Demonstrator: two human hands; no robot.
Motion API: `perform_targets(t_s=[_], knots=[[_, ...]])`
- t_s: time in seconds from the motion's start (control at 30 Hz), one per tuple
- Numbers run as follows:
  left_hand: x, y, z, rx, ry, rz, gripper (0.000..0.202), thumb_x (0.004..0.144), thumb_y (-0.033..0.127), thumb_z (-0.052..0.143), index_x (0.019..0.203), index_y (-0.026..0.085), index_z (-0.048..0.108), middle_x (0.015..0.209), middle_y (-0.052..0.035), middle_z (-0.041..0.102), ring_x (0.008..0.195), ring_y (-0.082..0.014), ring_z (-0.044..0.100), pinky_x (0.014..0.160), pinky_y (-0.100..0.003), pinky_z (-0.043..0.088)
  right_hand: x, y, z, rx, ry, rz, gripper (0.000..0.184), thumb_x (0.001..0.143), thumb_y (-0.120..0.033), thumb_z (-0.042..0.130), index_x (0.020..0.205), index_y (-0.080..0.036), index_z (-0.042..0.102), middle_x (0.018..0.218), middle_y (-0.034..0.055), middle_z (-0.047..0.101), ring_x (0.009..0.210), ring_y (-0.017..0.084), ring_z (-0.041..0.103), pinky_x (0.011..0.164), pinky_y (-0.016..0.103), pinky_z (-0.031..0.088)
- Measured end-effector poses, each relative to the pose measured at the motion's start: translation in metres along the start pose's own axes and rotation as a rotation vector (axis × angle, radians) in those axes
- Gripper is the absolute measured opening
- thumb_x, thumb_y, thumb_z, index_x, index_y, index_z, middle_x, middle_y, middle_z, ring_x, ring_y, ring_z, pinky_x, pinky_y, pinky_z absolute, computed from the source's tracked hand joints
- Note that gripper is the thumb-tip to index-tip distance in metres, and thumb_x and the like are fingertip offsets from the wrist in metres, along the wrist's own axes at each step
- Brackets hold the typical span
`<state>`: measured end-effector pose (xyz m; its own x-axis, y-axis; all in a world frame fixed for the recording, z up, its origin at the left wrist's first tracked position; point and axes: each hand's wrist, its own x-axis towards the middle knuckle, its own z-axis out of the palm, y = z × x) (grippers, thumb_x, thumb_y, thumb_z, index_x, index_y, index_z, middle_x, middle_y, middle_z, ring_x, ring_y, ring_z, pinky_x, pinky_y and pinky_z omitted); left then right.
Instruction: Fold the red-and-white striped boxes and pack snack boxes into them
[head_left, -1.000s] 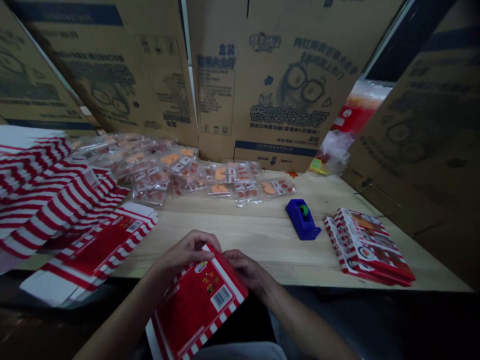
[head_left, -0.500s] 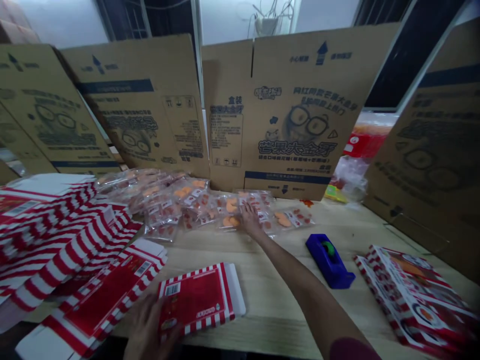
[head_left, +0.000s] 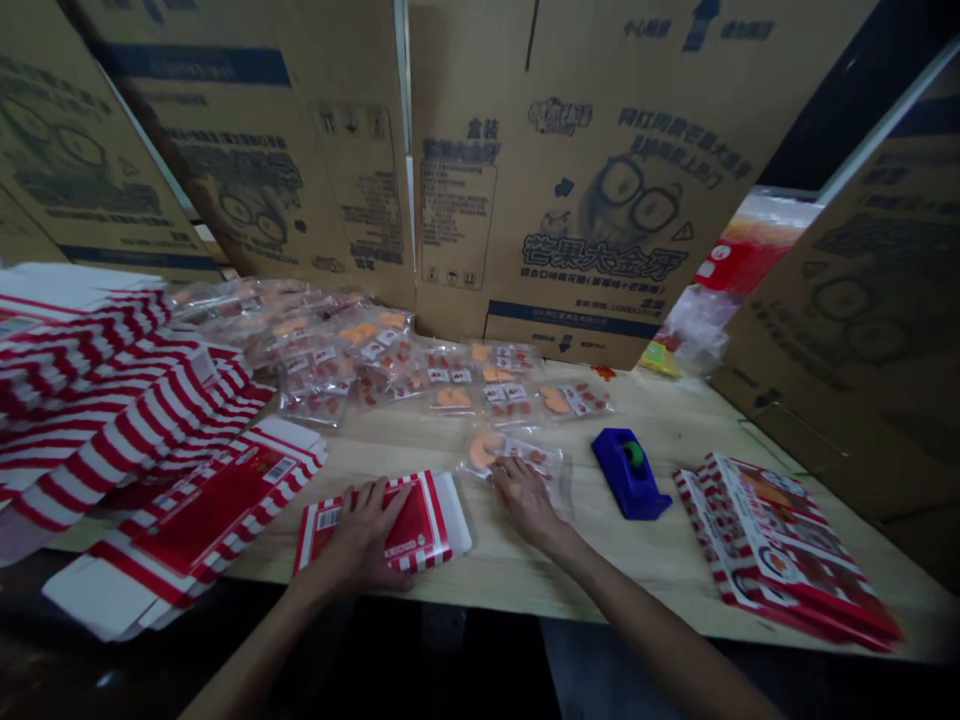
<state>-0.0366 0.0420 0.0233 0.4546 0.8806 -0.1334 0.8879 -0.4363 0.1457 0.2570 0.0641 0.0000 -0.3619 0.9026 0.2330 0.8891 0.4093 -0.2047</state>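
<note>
My left hand (head_left: 367, 535) lies over a flat red-and-white striped carton (head_left: 427, 515), fingers on its top face and thumb at its near edge. To its right, my right hand (head_left: 525, 500) has its fingers closed on the near part of a clear plastic packet (head_left: 484, 447) holding an orange piece and small printed sachets. The packet is on the table, just right of the carton's white end flap. Behind it are several similar clear packets (head_left: 454, 398), some piled toward the left.
A blue tape dispenser (head_left: 626, 480) with a green core stands right of my right hand. Filled-looking printed boxes (head_left: 795, 540) lie stacked farther right. Striped flattened cartons (head_left: 112, 420) pile at left, one carton (head_left: 202, 510) in front. Large cardboard sheets (head_left: 480, 230) wall the table's back.
My right hand has come back toward the table's front with one packet from the row. My left hand has moved from the carton's left end onto its top. The view tilts lower.
</note>
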Motion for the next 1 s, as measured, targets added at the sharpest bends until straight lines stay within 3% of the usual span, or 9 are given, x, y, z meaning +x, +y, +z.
perform_targets(t_s=[0.07, 0.13, 0.27, 0.37, 0.47, 0.63, 0.77, 0.93, 1.0], knots=[[-0.009, 0.001, 0.001, 0.012, 0.016, -0.009, 0.11, 0.05, 0.055, 0.076, 0.145, 0.014, 0.039, 0.144, -0.0274, 0.041, 0.132, -0.0449, 0.036, 0.109, -0.061, 0.018, -0.027, -0.003, -0.007, 0.139, -0.002, -0.011, 0.015, 0.081, -0.008, 0.054, 0.086, -0.018, 0.064, 0.106, 0.0104, 0.063, 0.1, 0.025, 0.055, 0.087, 0.036, 0.043], [-0.018, 0.002, 0.003, 0.034, 0.026, -0.007, 0.109, 0.049, 0.053, 0.077, 0.144, 0.014, 0.04, 0.143, -0.0271, 0.04, 0.131, -0.0448, 0.036, 0.11, -0.062, 0.017, -0.032, 0.003, -0.012, 0.3, 0.054, 0.052, 0.004, 0.079, -0.017, 0.062, 0.077, -0.02, 0.061, 0.096, 0.0078, 0.063, 0.093, 0.023, 0.057, 0.084, 0.034, 0.044], [-0.032, 0.006, 0.007, 0.055, 0.021, -0.005, 0.112, 0.048, 0.052, 0.079, 0.145, 0.016, 0.038, 0.144, -0.0259, 0.039, 0.133, -0.044, 0.033, 0.111, -0.062, 0.012, 0.002, 0.033, -0.008, 0.43, 0.245, 0.357, 0.01, 0.075, -0.027, 0.067, 0.076, -0.02, 0.06, 0.084, 0.0053, 0.063, 0.085, 0.022, 0.059, 0.078, 0.033, 0.046], [-0.038, 0.01, 0.011, 0.045, 0.032, -0.01, 0.112, 0.048, 0.054, 0.078, 0.145, 0.017, 0.037, 0.145, -0.0248, 0.038, 0.133, -0.0439, 0.032, 0.111, -0.061, 0.012, 0.028, 0.048, 0.003, 0.481, 0.199, 0.414, 0.014, 0.07, -0.021, 0.064, 0.059, -0.019, 0.055, 0.062, 0.0008, 0.059, 0.061, 0.017, 0.057, 0.06, 0.027, 0.043], [-0.04, 0.012, 0.014, 0.029, 0.067, -0.009, 0.111, 0.049, 0.054, 0.077, 0.146, 0.017, 0.036, 0.145, -0.0248, 0.038, 0.133, -0.0442, 0.032, 0.111, -0.062, 0.013, 0.035, 0.048, 0.003, 0.528, 0.179, 0.394, 0.015, 0.071, -0.017, 0.057, 0.057, -0.02, 0.053, 0.054, -0.0019, 0.056, 0.051, 0.014, 0.053, 0.053, 0.024, 0.037], [-0.037, 0.017, 0.018, 0.033, 0.133, -0.011, 0.109, 0.049, 0.049, 0.077, 0.145, 0.014, 0.038, 0.141, -0.0252, 0.04, 0.13, -0.044, 0.034, 0.11, -0.06, 0.015, 0.018, 0.034, -0.022, 0.537, 0.237, 0.339, 0.007, 0.076, -0.02, 0.053, 0.07, -0.02, 0.057, 0.064, -0.001, 0.06, 0.058, 0.014, 0.053, 0.057, 0.024, 0.037], [-0.035, 0.023, 0.019, 0.028, 0.185, -0.007, 0.105, 0.05, 0.047, 0.076, 0.143, 0.014, 0.041, 0.141, -0.0252, 0.039, 0.129, -0.0443, 0.034, 0.11, -0.06, 0.018, 0.008, 0.018, -0.031, 0.591, 0.219, 0.289, 0.015, 0.079, -0.021, 0.053, 0.088, -0.019, 0.065, 0.074, 0.0018, 0.065, 0.064, 0.016, 0.059, 0.061, 0.026, 0.043], [-0.037, 0.029, 0.02, 0.012, 0.209, -0.035, 0.108, 0.049, 0.049, 0.077, 0.144, 0.017, 0.039, 0.142, -0.023, 0.039, 0.13, -0.0437, 0.032, 0.111, -0.06, 0.015, 0.001, -0.011, -0.023, 0.697, 0.034, 0.095, 0.024, 0.084, -0.02, 0.053, 0.099, -0.019, 0.072, 0.093, 0.0077, 0.07, 0.081, 0.019, 0.064, 0.074, 0.031, 0.048], [-0.039, 0.032, 0.02, 0.012, 0.224, -0.037, 0.108, 0.048, 0.048, 0.077, 0.144, 0.017, 0.039, 0.143, -0.0237, 0.038, 0.131, -0.0444, 0.031, 0.111, -0.061, 0.013, -0.002, -0.023, -0.021, 0.654, -0.076, 0.009, 0.027, 0.088, -0.02, 0.05, 0.103, -0.021, 0.072, 0.098, 0.0079, 0.067, 0.089, 0.02, 0.063, 0.088, 0.037, 0.046]])
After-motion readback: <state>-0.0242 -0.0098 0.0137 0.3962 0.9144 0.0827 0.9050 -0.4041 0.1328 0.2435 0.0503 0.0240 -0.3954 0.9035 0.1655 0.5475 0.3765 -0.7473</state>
